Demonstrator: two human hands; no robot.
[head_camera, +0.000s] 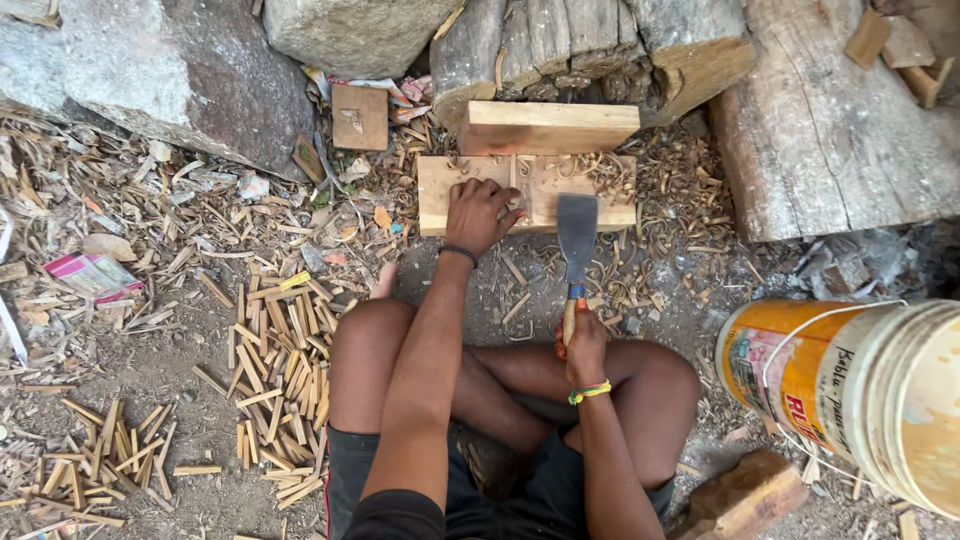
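Here: left hand (480, 213) at twelve o'clock, fingers curled down, pinning a thin wood strip (513, 186) upright on the flat wooden block (445, 205). Right hand (583, 345) near five o'clock from it, fingers wrapped round the handle of a broad chopping blade (577, 232), edge resting on the block. Cut sticks (280, 370) piled at nine o'clock.

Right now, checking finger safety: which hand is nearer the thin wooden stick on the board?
Left. The left hand holds the stick on the board; the right hand grips the cleaver nearer the body.

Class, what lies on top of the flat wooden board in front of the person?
The left hand steadies a thin stick among curled shavings; the stick's lower end is hidden under that hand.
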